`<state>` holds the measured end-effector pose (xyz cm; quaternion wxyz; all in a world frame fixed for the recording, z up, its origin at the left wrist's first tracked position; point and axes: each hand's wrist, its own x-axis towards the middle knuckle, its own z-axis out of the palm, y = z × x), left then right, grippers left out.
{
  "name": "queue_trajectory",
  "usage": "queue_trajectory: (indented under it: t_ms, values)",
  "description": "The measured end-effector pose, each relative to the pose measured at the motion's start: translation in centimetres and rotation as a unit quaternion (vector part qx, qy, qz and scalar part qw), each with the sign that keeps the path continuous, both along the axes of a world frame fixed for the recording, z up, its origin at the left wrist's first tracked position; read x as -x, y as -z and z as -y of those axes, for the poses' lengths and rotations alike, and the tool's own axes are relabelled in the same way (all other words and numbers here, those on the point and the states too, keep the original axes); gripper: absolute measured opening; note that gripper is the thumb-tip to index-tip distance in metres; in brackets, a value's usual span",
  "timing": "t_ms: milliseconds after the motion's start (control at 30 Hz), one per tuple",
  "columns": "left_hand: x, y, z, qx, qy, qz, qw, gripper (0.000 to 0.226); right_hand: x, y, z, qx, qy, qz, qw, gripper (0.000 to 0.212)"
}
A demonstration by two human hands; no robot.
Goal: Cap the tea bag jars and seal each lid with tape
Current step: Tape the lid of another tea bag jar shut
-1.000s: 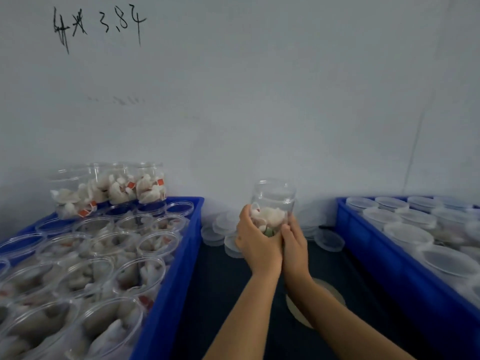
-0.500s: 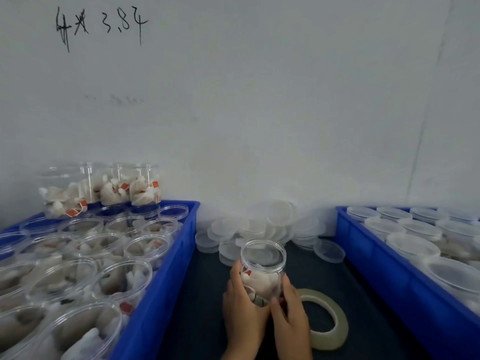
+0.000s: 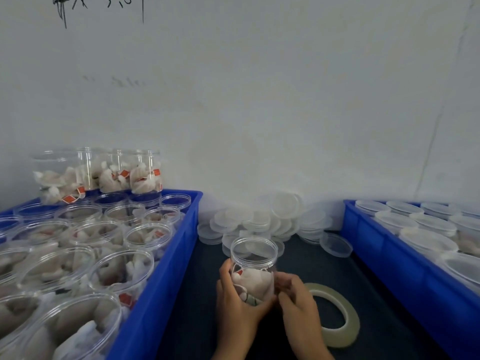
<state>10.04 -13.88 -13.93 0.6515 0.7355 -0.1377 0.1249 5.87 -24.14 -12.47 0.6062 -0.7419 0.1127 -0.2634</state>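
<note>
A clear plastic jar (image 3: 254,258) with white tea bags inside stands upright and uncapped over the dark mat in the middle. My left hand (image 3: 235,305) wraps around its left side and lower part. My right hand (image 3: 298,305) curls against its right side, fingertips on the jar wall. A roll of clear tape (image 3: 335,315) lies flat on the mat just right of my right hand. A heap of translucent lids (image 3: 262,219) sits behind the jar against the wall.
A blue crate (image 3: 166,276) on the left holds several open jars of tea bags, with more jars stacked at its back (image 3: 104,175). A second blue crate (image 3: 384,258) on the right holds several capped jars (image 3: 426,240). A white wall rises behind.
Both hands brought the jar down from in front of the wall and closer to me, to the mat beside the tape roll. The camera tilted downward.
</note>
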Motion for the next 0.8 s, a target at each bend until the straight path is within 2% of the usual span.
queue_trajectory:
  t_ms: [67,133,233,433,633,733,800]
  values:
    - [0.0,-0.1,-0.1,0.013,0.002,0.001,1.000,0.096,-1.9,-0.8,1.5,0.012,0.034,-0.024,0.999,0.033]
    - [-0.1,0.1,-0.1,0.025,0.008,0.008,1.000,0.098,-4.1,-1.5,3.2,0.114,0.058,-0.061,0.990,0.027]
    - [-0.1,0.3,-0.1,0.061,0.004,0.008,0.998,0.101,-7.3,-1.7,5.0,0.310,0.069,-0.092,0.944,0.030]
    - [-0.6,0.8,0.1,0.095,-0.008,0.000,0.995,0.105,-11.5,-1.0,5.4,0.464,0.054,-0.157,0.870,0.040]
    - [-0.6,0.9,0.2,0.101,-0.007,0.000,0.995,0.105,-12.5,-0.1,5.5,0.598,0.092,-0.118,0.787,0.030]
    - [-0.6,0.9,0.2,0.104,-0.011,0.005,0.995,0.105,-11.7,-0.7,6.1,0.603,0.098,-0.085,0.787,0.017]
    - [-0.5,0.8,0.3,0.099,-0.013,0.006,0.995,0.105,-10.8,-1.6,6.6,0.585,0.099,-0.059,0.803,0.008]
